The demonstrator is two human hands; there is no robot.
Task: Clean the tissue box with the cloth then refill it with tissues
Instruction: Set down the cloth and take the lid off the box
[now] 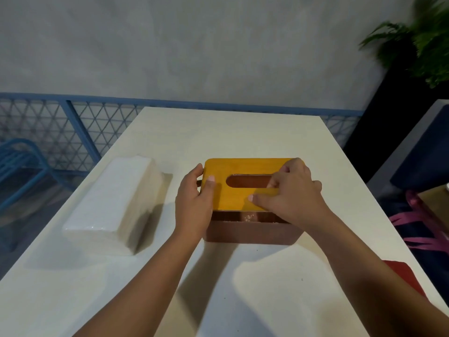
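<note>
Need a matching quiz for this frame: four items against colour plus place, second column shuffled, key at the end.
Column 1
1. lid
2. tissue pack
3. cloth
4. plant

Column 2
A. red, at the right edge of the table
B. yellow, with an oval slot
C. green, far right background
D. white, left of the tissue box

Pairs: 1-B, 2-D, 3-A, 4-C

Brown box (250,233), yellow lid (233,171) ajar, tissues (114,198) left
</note>
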